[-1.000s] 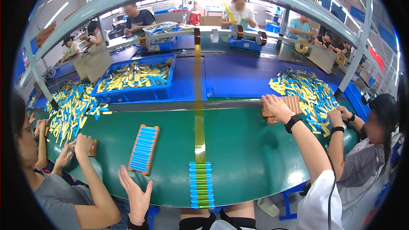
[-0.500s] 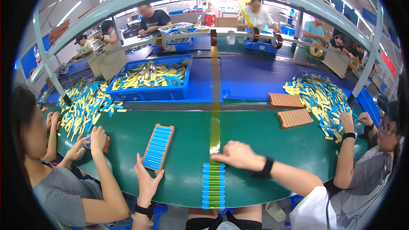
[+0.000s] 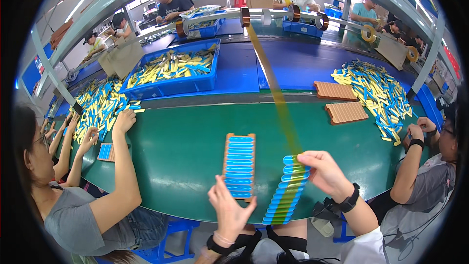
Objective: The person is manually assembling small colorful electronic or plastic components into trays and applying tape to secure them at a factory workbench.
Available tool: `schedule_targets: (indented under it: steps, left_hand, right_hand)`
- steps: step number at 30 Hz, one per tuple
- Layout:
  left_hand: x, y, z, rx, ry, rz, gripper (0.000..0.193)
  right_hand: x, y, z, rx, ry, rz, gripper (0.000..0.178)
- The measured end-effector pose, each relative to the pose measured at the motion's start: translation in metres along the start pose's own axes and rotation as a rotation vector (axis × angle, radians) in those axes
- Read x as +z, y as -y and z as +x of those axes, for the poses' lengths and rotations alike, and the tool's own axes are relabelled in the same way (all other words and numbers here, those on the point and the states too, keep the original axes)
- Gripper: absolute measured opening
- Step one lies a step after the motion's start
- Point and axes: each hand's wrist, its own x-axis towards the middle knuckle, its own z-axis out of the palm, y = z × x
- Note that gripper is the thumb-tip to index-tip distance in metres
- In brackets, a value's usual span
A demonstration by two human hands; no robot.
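"While the green surface (image 3: 171, 166) fills the foreground, where is the room to move?"

"Mostly left of the loaded brown rack (image 3: 241, 135) and beyond its far end; the near edge runs tight by the lower end of the taped blue row (image 3: 288, 190), right of the rack."

"And the step?"

"Managing that row below the amber tape (image 3: 280, 100), it seems: the right hand (image 3: 326, 171) pinches its far end. The left hand (image 3: 230, 210) curves about the rack's near end; whether it grips, I cannot tell. Next, I'd judge, calls for a straight row and taut tape."
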Motion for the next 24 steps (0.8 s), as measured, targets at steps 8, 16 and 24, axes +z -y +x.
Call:
schedule_targets:
  steps: [8, 16, 24]
  left_hand:
    - [0.024, -0.041, -0.009, 0.015, 0.075, -0.012, 0.096]
    - [0.007, -0.014, -0.010, 0.098, 0.136, -0.019, 0.050]
    - [0.009, -0.017, -0.016, 0.110, 0.181, -0.119, 0.047]
  right_hand:
    - [-0.001, -0.011, -0.008, -0.180, -0.036, -0.077, 0.012]
    - [0.023, -0.086, -0.068, -0.134, -0.164, -0.370, 0.019]
    - [0.006, -0.122, -0.111, -0.045, -0.147, -0.566, 0.017]
